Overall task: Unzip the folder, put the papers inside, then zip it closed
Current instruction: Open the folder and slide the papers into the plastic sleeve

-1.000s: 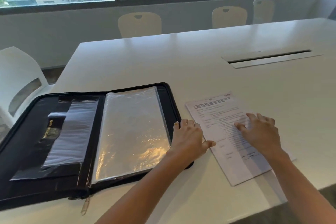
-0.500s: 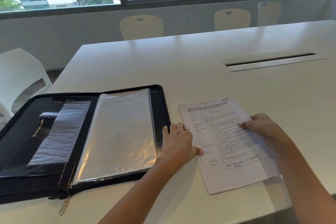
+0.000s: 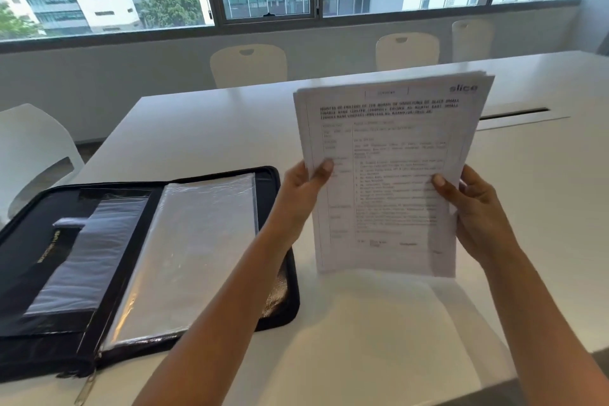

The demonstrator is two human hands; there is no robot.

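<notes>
Both hands, left hand (image 3: 304, 186) and right hand (image 3: 474, 204), pinch white printed paper stack (image 3: 385, 175) upright, frame centre-right; square edges, then slide under clear sleeve of open black zip folder (image 3: 197, 250), lower left.

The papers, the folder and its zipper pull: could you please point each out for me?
papers (image 3: 389, 175), head view, middle of the top printed sheet.
folder (image 3: 26, 254), head view, black inner face of its left half.
zipper pull (image 3: 85, 389), head view, middle of the metal tab at the near edge.

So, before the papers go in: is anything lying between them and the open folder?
Nothing visible. The left hand and right hand hold the papers upright, right of the folder, open with its sleeve facing up. Only the left forearm crosses its right edge.
</notes>
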